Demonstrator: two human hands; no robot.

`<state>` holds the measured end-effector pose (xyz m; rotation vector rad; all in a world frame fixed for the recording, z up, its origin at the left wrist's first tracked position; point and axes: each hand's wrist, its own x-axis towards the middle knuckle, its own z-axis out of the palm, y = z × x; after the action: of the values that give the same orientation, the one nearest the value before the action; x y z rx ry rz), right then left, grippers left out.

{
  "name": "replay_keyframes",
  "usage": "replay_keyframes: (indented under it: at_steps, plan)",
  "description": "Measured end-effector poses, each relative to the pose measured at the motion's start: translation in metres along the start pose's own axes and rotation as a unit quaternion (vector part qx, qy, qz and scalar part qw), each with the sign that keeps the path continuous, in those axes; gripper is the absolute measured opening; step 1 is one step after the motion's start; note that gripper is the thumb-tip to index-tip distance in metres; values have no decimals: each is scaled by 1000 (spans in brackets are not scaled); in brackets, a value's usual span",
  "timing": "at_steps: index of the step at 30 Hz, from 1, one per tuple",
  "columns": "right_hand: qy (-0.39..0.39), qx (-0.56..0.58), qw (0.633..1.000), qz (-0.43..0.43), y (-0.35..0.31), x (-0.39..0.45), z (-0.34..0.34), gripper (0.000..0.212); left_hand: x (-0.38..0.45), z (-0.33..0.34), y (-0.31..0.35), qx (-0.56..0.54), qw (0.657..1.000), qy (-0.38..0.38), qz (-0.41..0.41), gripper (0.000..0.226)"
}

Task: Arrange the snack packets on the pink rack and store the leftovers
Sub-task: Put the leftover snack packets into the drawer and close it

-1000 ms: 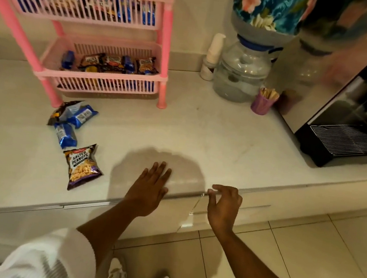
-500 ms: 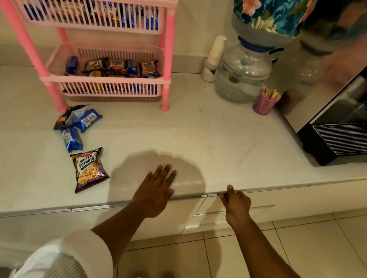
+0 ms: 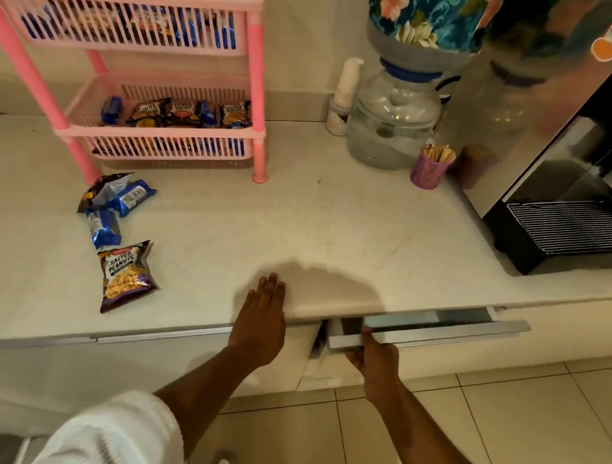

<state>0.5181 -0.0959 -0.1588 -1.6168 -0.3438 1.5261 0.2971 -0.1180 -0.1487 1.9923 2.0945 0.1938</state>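
The pink rack (image 3: pixel 254 79) stands at the back left of the white counter (image 3: pixel 335 227), with snack packets in both tiers. In front of it lie several loose packets: a salted peanuts packet (image 3: pixel 126 275), a blue packet (image 3: pixel 104 227) and two more packets (image 3: pixel 119 195) near the rack's leg. My left hand (image 3: pixel 261 321) rests flat on the counter's front edge, holding nothing. My right hand (image 3: pixel 372 356) grips the top edge of a white drawer (image 3: pixel 438 327) below the counter. The drawer stands slightly pulled out, showing a dark gap.
A water dispenser jar (image 3: pixel 393 127) with a flowered cover stands at the back. Beside it are a white bottle (image 3: pixel 343 99) and a purple cup of sticks (image 3: pixel 430 167). A black and steel machine (image 3: pixel 569 229) fills the right side. Beige floor tiles lie below.
My right hand took hold of the drawer front and pulled it out a little. My left hand stayed flat on the counter edge. The packets did not move.
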Motion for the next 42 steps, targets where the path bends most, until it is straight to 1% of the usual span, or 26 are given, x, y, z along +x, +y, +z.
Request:
replay_keyframes:
  at_steps: [3,4,5,6,7,8,9,11,13,15,16,17,18,21,23,25,28,32,33,37,42]
  plan:
    - [-37,-10,999,34,2,-12,-24,28,-5,9,22,2,999,20,-41,70]
    - [-53,-47,997,40,2,-16,-35,26,-8,11,31,-13,998,25,-51,73]
    - [-62,-110,991,39,1,-20,-48,26,-12,14,42,-25,998,29,-54,75]
    - [-60,-199,978,22,1,-23,-61,27,-18,17,51,-38,998,34,-47,75]
    - [-49,-302,952,-21,-2,-25,-75,28,-25,22,64,-56,997,40,-36,74]
    - [-30,-400,912,-87,-7,-26,-90,29,-35,26,76,-86,995,42,-27,73]
    - [-14,-472,866,-165,-14,-26,-104,27,-46,31,88,-122,992,39,-21,70]
    - [-4,-526,793,-307,-32,-24,-127,19,-68,42,107,-185,982,28,-4,57]
    - [-12,-560,720,-410,-48,-16,-149,3,-83,48,122,-201,979,20,12,45]
    - [-26,-621,635,-459,-61,-2,-167,16,-88,51,134,-203,977,41,39,32]
    - [-39,-647,607,-460,-64,4,-176,21,-87,50,139,-194,979,45,50,26]
    - [-55,-667,590,-451,-67,10,-186,25,-86,49,144,-180,981,44,54,21]
    - [-74,-682,581,-438,-68,12,-193,29,-85,47,147,-166,984,38,46,19]
    - [-105,-689,574,-430,-65,18,-208,37,-82,41,148,-150,989,18,-2,20]
    - [-108,-684,577,-434,-64,17,-211,35,-82,38,152,-139,990,1,-14,19]
    - [-113,-673,587,-435,-64,15,-214,30,-83,36,155,-130,991,-24,-21,19]
    - [-128,-664,597,-432,-67,12,-220,26,-86,37,156,-141,987,-62,-34,19]
    - [-159,-690,581,-401,-70,10,-227,30,-88,36,157,-157,980,-117,-40,13]
    - [-163,-694,583,-391,-70,9,-229,30,-89,36,157,-157,979,-127,-40,12]
    - [-166,-674,621,-364,-69,5,-236,28,-96,39,159,-158,977,-142,-36,11]
    - [-168,-676,635,-332,-68,0,-238,28,-102,42,160,-149,979,-131,-36,13]
